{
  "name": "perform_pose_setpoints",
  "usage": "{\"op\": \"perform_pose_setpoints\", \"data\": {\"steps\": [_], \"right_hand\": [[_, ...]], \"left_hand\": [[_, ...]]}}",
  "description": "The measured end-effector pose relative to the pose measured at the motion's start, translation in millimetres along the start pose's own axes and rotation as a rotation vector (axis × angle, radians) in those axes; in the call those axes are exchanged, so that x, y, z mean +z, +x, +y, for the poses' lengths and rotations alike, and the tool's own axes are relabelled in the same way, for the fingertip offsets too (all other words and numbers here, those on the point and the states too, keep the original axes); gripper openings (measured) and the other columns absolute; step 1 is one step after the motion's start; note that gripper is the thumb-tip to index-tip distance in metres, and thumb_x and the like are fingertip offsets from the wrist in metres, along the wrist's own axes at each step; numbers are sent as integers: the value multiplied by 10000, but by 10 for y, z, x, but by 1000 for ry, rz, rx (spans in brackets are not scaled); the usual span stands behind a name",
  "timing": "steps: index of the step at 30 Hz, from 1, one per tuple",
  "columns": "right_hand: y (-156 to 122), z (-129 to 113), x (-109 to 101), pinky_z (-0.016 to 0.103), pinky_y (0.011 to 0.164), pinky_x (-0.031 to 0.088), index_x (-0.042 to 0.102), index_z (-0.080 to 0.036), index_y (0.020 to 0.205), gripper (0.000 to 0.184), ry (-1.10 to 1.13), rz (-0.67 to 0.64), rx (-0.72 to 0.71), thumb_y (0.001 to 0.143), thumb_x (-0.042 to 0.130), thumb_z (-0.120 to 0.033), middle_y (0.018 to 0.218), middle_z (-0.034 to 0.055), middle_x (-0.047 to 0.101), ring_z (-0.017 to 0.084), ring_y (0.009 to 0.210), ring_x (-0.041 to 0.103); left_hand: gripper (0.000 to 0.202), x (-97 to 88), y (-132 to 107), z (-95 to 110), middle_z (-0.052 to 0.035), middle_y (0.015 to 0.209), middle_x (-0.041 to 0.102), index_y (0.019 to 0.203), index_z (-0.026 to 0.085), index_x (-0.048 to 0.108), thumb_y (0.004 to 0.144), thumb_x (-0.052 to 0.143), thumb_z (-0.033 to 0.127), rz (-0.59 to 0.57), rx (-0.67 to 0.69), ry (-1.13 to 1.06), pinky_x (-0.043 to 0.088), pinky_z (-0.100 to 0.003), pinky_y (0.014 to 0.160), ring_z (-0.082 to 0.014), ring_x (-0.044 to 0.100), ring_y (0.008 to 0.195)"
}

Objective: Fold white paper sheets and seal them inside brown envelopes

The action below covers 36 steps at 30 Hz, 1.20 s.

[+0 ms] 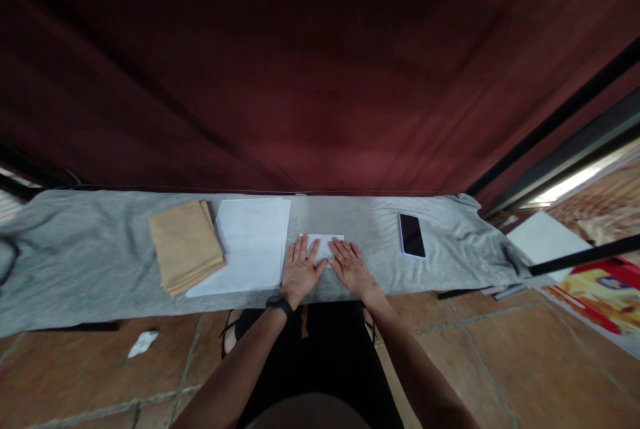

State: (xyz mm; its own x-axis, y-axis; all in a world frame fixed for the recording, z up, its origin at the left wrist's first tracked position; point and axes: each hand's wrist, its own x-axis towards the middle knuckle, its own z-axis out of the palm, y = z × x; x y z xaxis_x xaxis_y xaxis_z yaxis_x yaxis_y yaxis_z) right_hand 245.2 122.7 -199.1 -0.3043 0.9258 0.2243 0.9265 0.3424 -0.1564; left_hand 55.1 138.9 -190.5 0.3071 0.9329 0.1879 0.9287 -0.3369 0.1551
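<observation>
A small folded white paper (324, 246) lies flat on the grey cloth in front of me. My left hand (301, 270) presses on its left side, palm down with the fingers stretched out. On its right side rests my right hand (352, 269), also flat with fingers extended. The thumbs come close together near the paper's lower edge. Both hands cover parts of the paper, so its full outline is hidden. Just left of my left hand are large white sheets (253, 242), stacked flat.
Several brown envelopes (185, 245) overlap the sheets' left edge. A phone (412, 236) lies to the right on the grey cloth (460, 242). Behind the narrow surface hangs a dark red curtain (320, 82). A red and yellow box (600, 295) stands at far right; a crumpled white scrap (143, 343) is on the tiled floor.
</observation>
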Motion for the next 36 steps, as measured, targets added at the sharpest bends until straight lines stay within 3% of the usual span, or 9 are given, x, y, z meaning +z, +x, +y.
{"op": "perform_pose_setpoints", "data": {"steps": [9, 16, 25, 30, 33, 36], "right_hand": [[162, 112, 18, 465, 1197, 268, 344, -213, 1538, 512, -23, 24, 80, 1049, 345, -365, 1570, 64, 378, 225, 1454, 366], [-194, -9, -116, 468, 1202, 248, 384, -268, 1520, 488, 5, -3, -34, 1043, 388, -368, 1573, 35, 386, 231, 1440, 387], [-457, -46, -179, 489, 1210, 227, 341, -301, 1537, 501, 39, -19, -7, 1048, 364, -408, 1570, 15, 398, 238, 1433, 398], [-452, -54, -195, 497, 1215, 212, 357, -289, 1531, 495, 50, -36, -6, 1051, 348, -407, 1571, 7, 397, 244, 1440, 383], [-452, -48, -198, 499, 1214, 215, 362, -273, 1531, 497, 40, -38, -10, 1050, 349, -395, 1561, 27, 416, 245, 1435, 392], [-453, -43, -200, 501, 1214, 215, 354, -269, 1535, 510, 31, -34, -20, 1046, 360, -414, 1558, 36, 419, 248, 1431, 399]], "left_hand": [[665, 26, 5, -11, -102, 1631, 271, 1545, 232, 345, 961, 429, 538, 4, -7, -11, 211, -494, 1212, -304, 206, 1515], [651, 13, 7, 8, -101, 1630, 273, 1538, 230, 363, 961, 436, 525, -4, -13, -20, 210, -486, 1214, -303, 207, 1515], [600, -19, -5, 33, -125, 1622, 279, 1523, 189, 391, 989, 398, 464, 8, -16, -15, 196, -493, 1225, -298, 220, 1511], [525, -12, -44, 247, -101, 1601, 342, 1504, 144, 408, 1024, 298, 327, -17, 170, -80, 216, -442, 1234, -232, 257, 1502], [529, -1, -74, 362, -98, 1593, 359, 1502, 119, 400, 1034, 271, 328, -29, 243, -126, 228, -415, 1234, -205, 274, 1495], [561, -6, -124, 349, -119, 1591, 357, 1504, 102, 387, 1037, 277, 394, -18, 235, -124, 238, -421, 1230, -218, 274, 1496]]}}
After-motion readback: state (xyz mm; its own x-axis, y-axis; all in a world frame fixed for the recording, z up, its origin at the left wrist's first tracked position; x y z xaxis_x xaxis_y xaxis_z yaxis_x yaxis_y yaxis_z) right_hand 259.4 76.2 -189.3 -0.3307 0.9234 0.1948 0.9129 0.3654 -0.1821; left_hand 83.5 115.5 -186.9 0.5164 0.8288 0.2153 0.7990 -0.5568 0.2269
